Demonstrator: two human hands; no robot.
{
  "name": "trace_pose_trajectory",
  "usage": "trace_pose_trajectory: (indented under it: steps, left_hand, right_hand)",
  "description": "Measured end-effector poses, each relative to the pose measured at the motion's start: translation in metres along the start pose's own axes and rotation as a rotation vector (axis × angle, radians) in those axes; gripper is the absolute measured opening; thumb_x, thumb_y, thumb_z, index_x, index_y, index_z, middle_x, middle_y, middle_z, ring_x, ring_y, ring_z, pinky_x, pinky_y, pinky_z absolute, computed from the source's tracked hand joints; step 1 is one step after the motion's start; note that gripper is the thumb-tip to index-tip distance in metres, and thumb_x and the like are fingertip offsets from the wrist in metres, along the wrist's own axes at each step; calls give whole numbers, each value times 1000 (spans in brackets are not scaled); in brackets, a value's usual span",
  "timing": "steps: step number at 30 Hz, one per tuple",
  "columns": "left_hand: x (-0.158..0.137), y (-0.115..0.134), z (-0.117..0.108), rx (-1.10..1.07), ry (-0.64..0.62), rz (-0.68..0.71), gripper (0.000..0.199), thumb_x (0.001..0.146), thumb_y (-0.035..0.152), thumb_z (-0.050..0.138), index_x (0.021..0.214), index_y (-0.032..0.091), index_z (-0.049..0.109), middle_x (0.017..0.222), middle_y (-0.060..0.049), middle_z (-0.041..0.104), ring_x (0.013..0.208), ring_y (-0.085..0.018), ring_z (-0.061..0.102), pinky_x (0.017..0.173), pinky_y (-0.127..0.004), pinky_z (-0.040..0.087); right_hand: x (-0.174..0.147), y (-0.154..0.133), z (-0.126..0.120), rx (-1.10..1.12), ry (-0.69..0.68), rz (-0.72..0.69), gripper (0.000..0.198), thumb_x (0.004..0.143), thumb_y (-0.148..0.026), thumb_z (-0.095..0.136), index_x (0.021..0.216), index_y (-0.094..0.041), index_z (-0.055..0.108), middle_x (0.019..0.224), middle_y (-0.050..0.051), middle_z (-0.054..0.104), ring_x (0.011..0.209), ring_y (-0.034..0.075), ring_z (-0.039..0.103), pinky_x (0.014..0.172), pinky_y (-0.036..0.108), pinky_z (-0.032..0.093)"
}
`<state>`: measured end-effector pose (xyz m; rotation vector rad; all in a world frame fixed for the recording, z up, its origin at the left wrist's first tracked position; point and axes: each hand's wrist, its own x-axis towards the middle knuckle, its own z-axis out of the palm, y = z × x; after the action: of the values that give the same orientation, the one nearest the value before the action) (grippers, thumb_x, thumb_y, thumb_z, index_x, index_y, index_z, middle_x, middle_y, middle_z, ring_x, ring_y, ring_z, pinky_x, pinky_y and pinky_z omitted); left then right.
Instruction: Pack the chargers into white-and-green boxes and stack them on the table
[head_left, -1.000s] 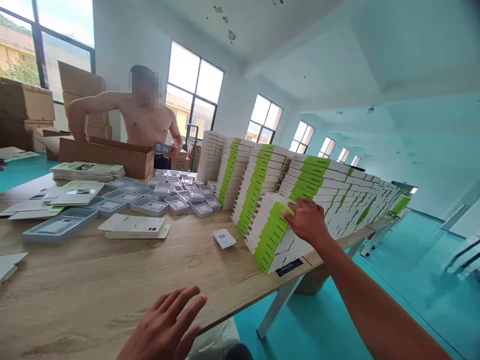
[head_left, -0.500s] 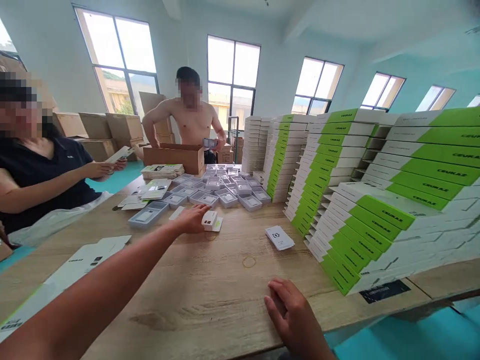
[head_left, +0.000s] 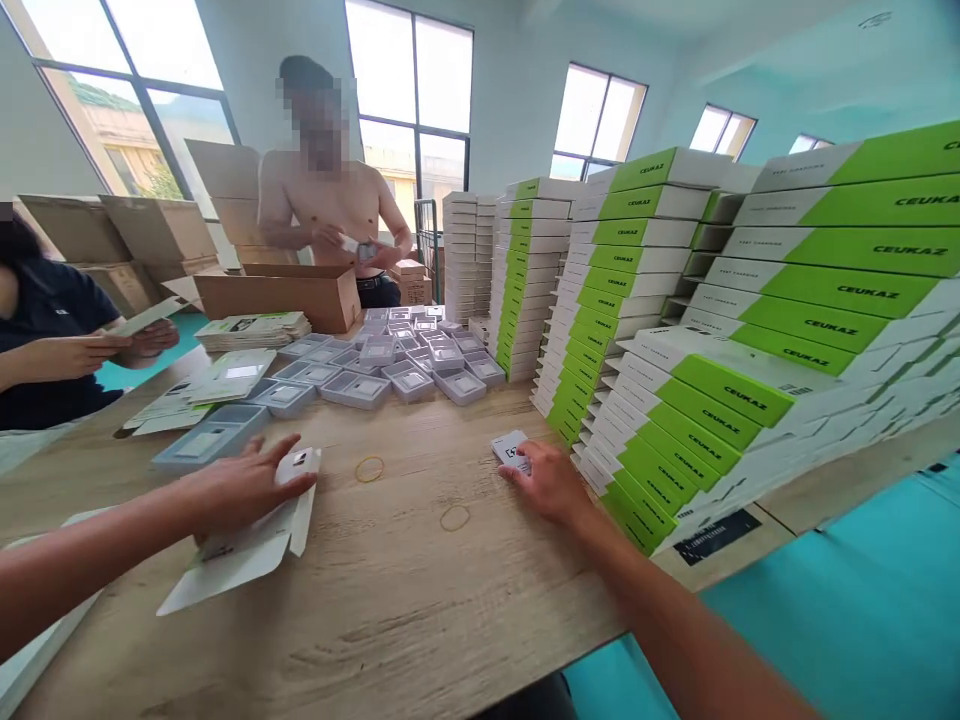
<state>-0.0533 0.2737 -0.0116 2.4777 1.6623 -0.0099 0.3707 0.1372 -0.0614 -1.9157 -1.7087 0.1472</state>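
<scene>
At the near left of the wood-grain tabletop (head_left: 390, 610), the left hand (head_left: 244, 488) lies over a white folding carton (head_left: 244, 565), fingers splayed across it, flaps standing open; whether the thumb clasps its edge cannot be told. Change noted over the last half second: carton drawn nearer and leftward, away from the rubber bands (head_left: 370, 481), which lie loose on the wood. Right hand (head_left: 551, 482), then resting bare on the table, has now reached the small stack of printed cards (head_left: 510, 445); thumb and fingers are at its near edge, a firm pinch not confirmed. Reading: carton and cards are now being handled at once, one per hand. Just beyond the right hand, stepped stacks of green-and-white CEUKAZ boxes (head_left: 675, 440). Past the carton, a clear plastic tray (head_left: 217, 432), then a crowd of similar filled trays (head_left: 409, 382) mid-table. Farther left, a pile of flat printed cartons (head_left: 259, 328); a co-worker in a dark shirt (head_left: 52, 310) holds a flat carton (head_left: 154, 314). Far side: open cardboard box (head_left: 281, 300), and behind it a second co-worker (head_left: 341, 200), both hands now at a small item (head_left: 366, 250), too small to identify. Windows (head_left: 412, 130) behind.
</scene>
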Motion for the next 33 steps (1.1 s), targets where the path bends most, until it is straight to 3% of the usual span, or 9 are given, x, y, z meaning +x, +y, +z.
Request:
trace_pose_trajectory:
  steps: [3, 6, 12, 16, 20, 23, 26, 29, 33]
  left_hand:
    - [-33, -30, 16, 27, -25, 160, 66, 72, 44, 72, 133, 19, 63, 146, -18, 58, 130, -45, 56, 91, -52, 56]
    - [-56, -42, 9, 64, 67, 300, 68, 80, 19, 57, 147, 28, 53, 157, -10, 49, 127, -39, 61, 93, -52, 56]
    - [-45, -18, 0, 114, -48, 685, 91, 76, -1, 45, 154, 46, 36, 161, 2, 42, 150, -26, 38, 121, -50, 29]
    - [-34, -11, 5, 131, -79, 700, 93, 75, 5, 52, 158, 42, 30, 162, -1, 43, 152, -29, 33, 123, -57, 20]
    - [-47, -3, 8, -56, 111, 556, 98, 68, 8, 56, 159, 30, 30, 164, -6, 38, 153, -32, 30, 123, -53, 27]
    - [-64, 14, 24, -300, 197, 469, 92, 69, 9, 55, 156, 29, 34, 152, -6, 54, 141, -34, 49, 114, -48, 44]
    - [-79, 33, 48, -487, 160, 379, 79, 74, 12, 55, 149, 31, 42, 117, -6, 74, 111, -33, 69, 93, -46, 58]
    - [-89, 48, 61, -547, 213, 463, 86, 72, 14, 58, 154, 27, 34, 133, -11, 67, 123, -34, 63, 103, -51, 53]
    - [-94, 59, 54, -453, 260, 667, 96, 73, 14, 65, 158, 26, 22, 159, -15, 41, 148, -34, 38, 120, -54, 33]
  right_hand:
    - [19, -3, 2, -21, -60, 88, 18, 82, -34, 75, 83, -16, 74, 89, 11, 76, 84, 24, 68, 74, 30, 46]
    - [23, -4, 0, -6, -103, 156, 18, 81, -33, 71, 70, -18, 72, 73, 5, 73, 68, 19, 63, 61, 26, 36]
    - [21, -10, -13, 121, -38, 213, 28, 78, -23, 61, 51, -18, 61, 49, 0, 57, 55, 15, 52, 55, 27, 28]
    - [12, -15, -29, 293, 113, 207, 26, 86, -38, 56, 72, -18, 66, 61, 3, 63, 61, 18, 57, 57, 26, 37]
    - [-8, -34, -37, 543, 145, 172, 46, 93, -60, 46, 98, -19, 64, 88, 6, 72, 69, 19, 66, 58, 27, 51]
    - [-28, -61, -26, 914, 6, 218, 49, 88, -66, 57, 102, -19, 63, 92, 6, 73, 70, 17, 70, 54, 25, 55]
    - [-51, -87, -9, 1324, -273, 305, 49, 75, -59, 80, 98, -17, 66, 81, 3, 71, 65, 15, 71, 46, 19, 50]
    - [-71, -107, -3, 1423, -463, 337, 50, 72, -56, 84, 95, -14, 69, 68, 0, 68, 50, 10, 64, 36, 14, 37]
    - [-75, -130, -16, 1287, -666, 339, 44, 75, -53, 81, 80, -11, 69, 53, -2, 61, 35, 3, 46, 31, 13, 23]
